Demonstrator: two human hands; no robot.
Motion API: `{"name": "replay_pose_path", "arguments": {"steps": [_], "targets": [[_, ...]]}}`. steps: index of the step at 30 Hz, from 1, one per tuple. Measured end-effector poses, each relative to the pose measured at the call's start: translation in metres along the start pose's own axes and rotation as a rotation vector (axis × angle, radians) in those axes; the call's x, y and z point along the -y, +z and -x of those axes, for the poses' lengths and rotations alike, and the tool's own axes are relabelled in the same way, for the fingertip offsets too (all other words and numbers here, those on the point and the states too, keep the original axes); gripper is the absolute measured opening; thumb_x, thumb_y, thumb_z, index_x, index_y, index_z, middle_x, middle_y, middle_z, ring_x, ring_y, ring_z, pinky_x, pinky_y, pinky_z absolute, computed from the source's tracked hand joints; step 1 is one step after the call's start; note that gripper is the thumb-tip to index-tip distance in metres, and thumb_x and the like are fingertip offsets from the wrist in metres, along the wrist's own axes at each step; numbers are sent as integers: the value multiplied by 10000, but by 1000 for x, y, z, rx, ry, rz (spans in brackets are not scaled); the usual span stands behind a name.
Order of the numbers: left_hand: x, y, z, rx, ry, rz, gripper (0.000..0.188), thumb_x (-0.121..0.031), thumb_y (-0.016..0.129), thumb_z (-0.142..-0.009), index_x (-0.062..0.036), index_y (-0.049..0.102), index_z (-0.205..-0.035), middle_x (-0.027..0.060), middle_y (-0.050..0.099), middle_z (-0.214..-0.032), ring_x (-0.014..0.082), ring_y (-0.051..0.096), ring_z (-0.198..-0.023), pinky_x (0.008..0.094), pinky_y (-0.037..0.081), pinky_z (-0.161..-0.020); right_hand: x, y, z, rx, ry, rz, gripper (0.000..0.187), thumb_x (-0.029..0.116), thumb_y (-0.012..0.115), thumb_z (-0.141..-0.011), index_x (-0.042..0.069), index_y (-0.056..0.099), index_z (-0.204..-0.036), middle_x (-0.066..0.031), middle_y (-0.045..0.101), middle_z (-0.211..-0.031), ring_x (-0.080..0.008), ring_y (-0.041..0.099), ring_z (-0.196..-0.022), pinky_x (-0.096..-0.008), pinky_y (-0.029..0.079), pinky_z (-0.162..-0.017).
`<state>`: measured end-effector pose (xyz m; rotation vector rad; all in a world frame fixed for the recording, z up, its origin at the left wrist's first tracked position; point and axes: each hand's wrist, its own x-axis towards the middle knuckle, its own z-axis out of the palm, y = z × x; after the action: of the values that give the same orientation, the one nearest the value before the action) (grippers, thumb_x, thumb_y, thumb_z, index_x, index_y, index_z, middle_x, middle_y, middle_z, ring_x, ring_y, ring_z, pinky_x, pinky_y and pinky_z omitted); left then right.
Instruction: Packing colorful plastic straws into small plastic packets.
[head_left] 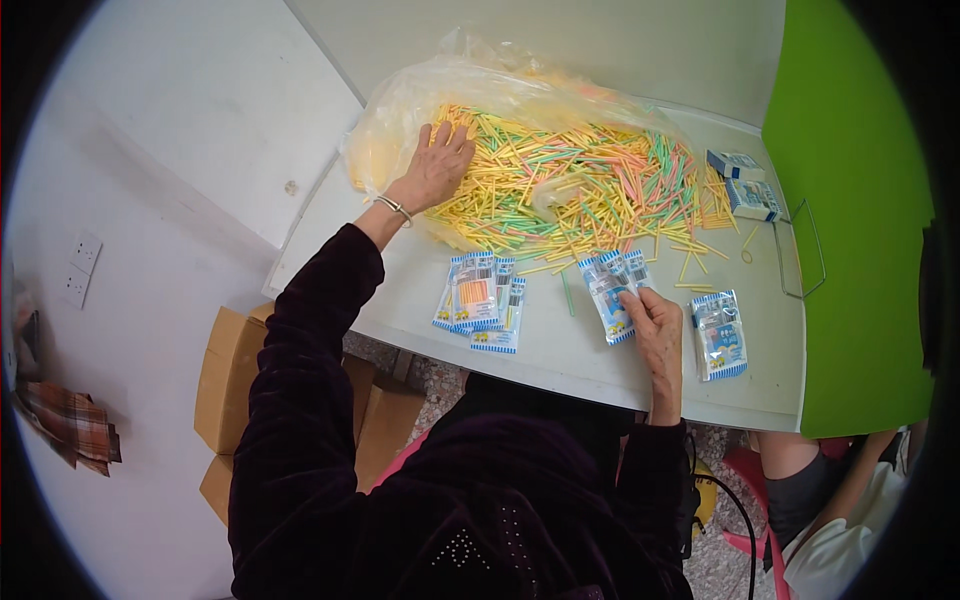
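A large heap of thin yellow, green and pink sticks [560, 185] spills out of a clear plastic bag [400, 110] across the table. On the heap's left part rests my left hand [440, 168], fingers stretched out, with no stick seen in its grip. My right hand [655, 325] pinches a small fan of blue-and-white packets [608, 290] by their lower right side, in front of the heap. To the left lies an overlapping group of similar packets [475, 295], one showing coloured sticks through its window. Another small stack of packets [720, 335] lies right of my right hand.
Two small blue-and-white boxes [752, 200] and a bent wire stand [800, 250] are at the table's right. A green partition [850, 200] borders that side, with a wall at the left. Open cardboard boxes [235, 380] stand below. Another person's leg [785, 460] shows at lower right.
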<state>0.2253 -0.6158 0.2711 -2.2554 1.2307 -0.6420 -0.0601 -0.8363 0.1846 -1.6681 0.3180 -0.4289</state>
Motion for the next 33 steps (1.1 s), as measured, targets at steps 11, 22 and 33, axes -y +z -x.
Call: {"name": "replay_pose_path", "arguments": {"steps": [11, 22, 33], "targets": [[19, 56, -13, -61, 80, 61, 441, -86, 475, -801, -8, 405, -1229, 153, 277, -1396, 331, 239, -1303, 498, 200, -1044, 0, -1, 1, 11, 16, -10, 225, 154, 584, -856, -19, 570, -713, 81, 414, -589, -7, 323, -557, -195, 241, -462], [23, 49, -19, -202, 149, 47, 202, -104, 485, -788, -14, 502, -968, 145, 451, -1128, 306, 375, -1154, 480, 281, -974, -4, -2, -1, 17, 15, -18, 242, 162, 584, -851, -10, 556, -683, 79, 397, -568, -12, 315, -541, -206, 234, -453], [42, 26, -7, -220, 78, 78, 136, -57, 522, -726, -39, 461, -847, 110, 511, -867, 272, 460, -901, 408, 333, -766, -5, -4, -3, 33, 21, -1, 254, 174, 578, -851, 4, 547, -665, 78, 391, -564, -15, 307, -534, -212, 228, -452]]}}
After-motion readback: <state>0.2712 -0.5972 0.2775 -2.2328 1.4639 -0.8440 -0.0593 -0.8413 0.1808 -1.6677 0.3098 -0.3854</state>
